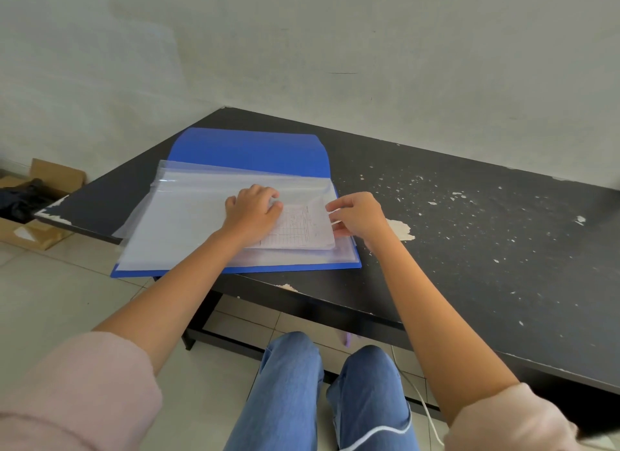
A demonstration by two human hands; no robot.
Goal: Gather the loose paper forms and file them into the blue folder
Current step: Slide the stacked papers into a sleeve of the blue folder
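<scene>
Our left hand lies on top of the paper forms, fingers bent and tips down on the sheets; we cannot tell whether it only presses or also catches an edge. Our right hand, just beside it, pinches the far right edge of the same stack between thumb and fingers. The forms sit between the two hands, on the clear sleeves of the open blue folder, whose cover is flipped away beyond our knuckles.

We judge the forms gathered but not yet clearly inside a sleeve, and that is where trouble could start. The plastic under our left palm looks slick and loose, so a push from the right hand could make the top sleeve buckle or slide instead of letting the paper in. Thin sheets held only at one edge may fan apart, fold at a corner or jam at the sleeve mouth. The folder's corner nearest our left elbow hangs past the edge of the table; pressing there could tip it toward the floor.
</scene>
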